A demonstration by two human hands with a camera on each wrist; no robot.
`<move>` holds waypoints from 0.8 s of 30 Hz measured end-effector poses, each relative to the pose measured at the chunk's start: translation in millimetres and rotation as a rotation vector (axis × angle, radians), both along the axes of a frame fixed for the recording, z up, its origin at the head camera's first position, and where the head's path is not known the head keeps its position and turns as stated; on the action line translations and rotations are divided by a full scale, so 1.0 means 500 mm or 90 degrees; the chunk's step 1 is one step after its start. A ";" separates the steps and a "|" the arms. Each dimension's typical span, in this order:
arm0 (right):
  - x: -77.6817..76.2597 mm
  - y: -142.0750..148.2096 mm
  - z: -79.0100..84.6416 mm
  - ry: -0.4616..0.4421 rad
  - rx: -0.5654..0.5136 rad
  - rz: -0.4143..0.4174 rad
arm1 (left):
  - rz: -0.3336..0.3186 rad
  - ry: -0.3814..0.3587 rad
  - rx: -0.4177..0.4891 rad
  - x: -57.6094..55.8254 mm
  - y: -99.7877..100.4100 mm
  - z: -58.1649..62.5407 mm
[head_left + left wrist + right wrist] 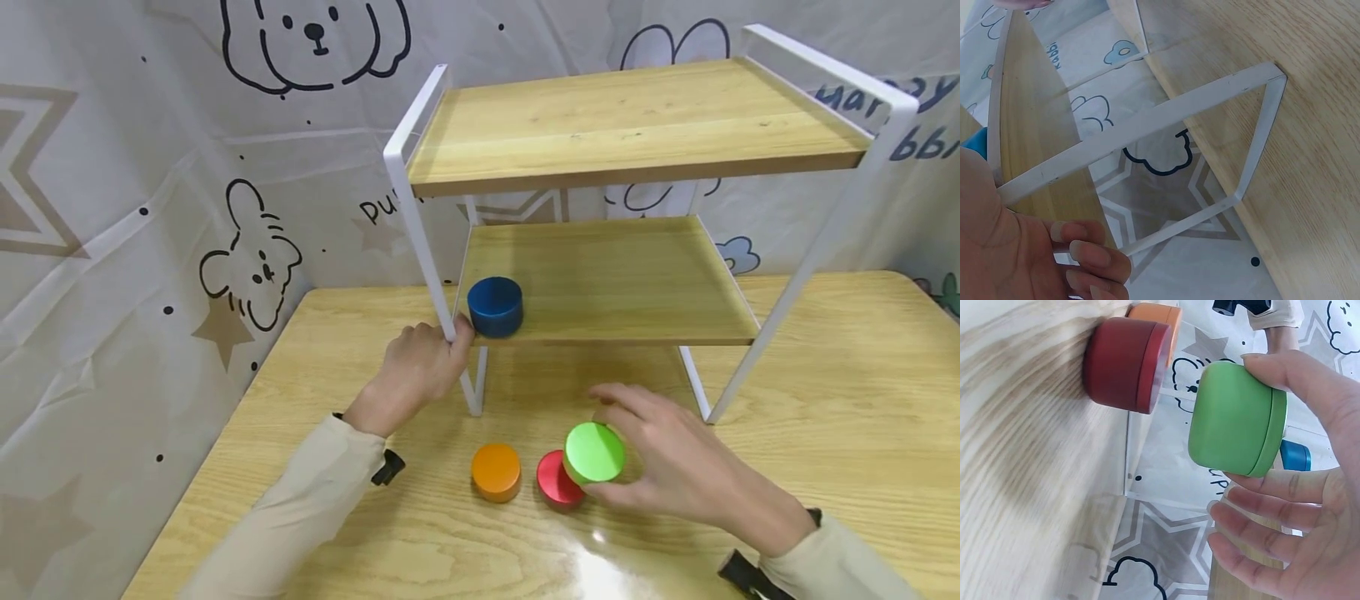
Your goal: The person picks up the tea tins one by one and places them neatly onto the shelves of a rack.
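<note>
My right hand (675,454) pinches a round light-green lidded tin (595,452) between thumb and forefinger. The right wrist view shows that green tin (1235,419) raised off the table, its other fingers spread below. Beside it a red tin (558,482) stands on the table, partly covered by the green one in the head view. An orange tin (496,472) stands to the left. My left hand (423,362) grips the two-tier shelf at its left white post (427,250), level with the lower board. Close to that thumb, a dark-blue tin (496,308) sits on the lower board's front left corner.
The shelf has a wooden top board (637,121) and a lower board (607,275) between white metal side frames. It stands on a wood-grain table (420,550). A printed cloth (112,333) with cartoon drawings hangs behind and at the left.
</note>
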State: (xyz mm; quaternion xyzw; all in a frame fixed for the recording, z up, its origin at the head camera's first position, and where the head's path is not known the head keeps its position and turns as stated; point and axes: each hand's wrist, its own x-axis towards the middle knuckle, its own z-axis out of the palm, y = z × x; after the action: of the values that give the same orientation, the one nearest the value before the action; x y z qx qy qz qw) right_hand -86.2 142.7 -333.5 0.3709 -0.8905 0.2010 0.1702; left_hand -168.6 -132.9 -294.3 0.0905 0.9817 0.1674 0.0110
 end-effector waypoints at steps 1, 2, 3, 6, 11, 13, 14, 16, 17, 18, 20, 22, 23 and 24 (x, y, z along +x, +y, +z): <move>-0.001 -0.001 0.001 0.001 -0.001 0.000 | 0.001 0.000 0.002 0.000 0.001 0.000; -0.002 -0.002 0.002 0.002 -0.003 0.001 | 0.003 0.003 0.004 0.001 0.002 0.000; -0.004 -0.003 0.003 0.004 -0.004 0.002 | 0.006 0.002 0.006 0.001 0.002 0.000; -0.009 -0.007 0.011 0.007 -0.006 0.004 | 0.011 0.005 0.009 0.001 0.003 -0.001; -0.019 -0.014 0.024 0.005 -0.004 0.003 | 0.014 0.001 0.021 0.000 0.004 -0.001; -0.022 -0.016 0.027 0.005 -0.002 0.005 | 0.015 -0.004 0.024 0.000 0.004 0.000; -0.023 -0.017 0.030 0.005 -0.002 0.004 | 0.015 -0.009 0.027 0.000 0.004 0.001; -0.027 -0.018 0.036 0.005 0.000 0.004 | 0.015 -0.015 0.030 0.001 0.004 0.001; -0.028 -0.019 0.039 0.006 0.000 0.005 | 0.014 -0.014 0.031 0.001 0.004 0.001; -0.030 -0.020 0.042 0.007 0.000 0.007 | 0.012 -0.015 0.033 0.001 0.004 0.001; -0.034 -0.021 0.048 0.008 -0.004 0.009 | 0.010 -0.015 0.034 0.001 0.004 0.001; -0.037 -0.021 0.051 0.007 -0.009 0.013 | 0.009 -0.016 0.031 0.001 0.003 0.000; -0.038 -0.021 0.051 0.005 -0.013 0.014 | 0.008 -0.016 0.029 0.000 0.003 0.000; -0.040 -0.021 0.051 0.003 -0.015 0.013 | 0.009 -0.018 0.027 0.001 0.002 0.000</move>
State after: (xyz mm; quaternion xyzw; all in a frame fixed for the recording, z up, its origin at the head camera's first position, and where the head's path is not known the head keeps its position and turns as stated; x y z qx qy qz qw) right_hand -106.1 132.4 -307.8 0.3782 -0.8840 0.2124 0.1743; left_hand -168.3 -131.8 -294.4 0.0817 0.9782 0.1898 0.0220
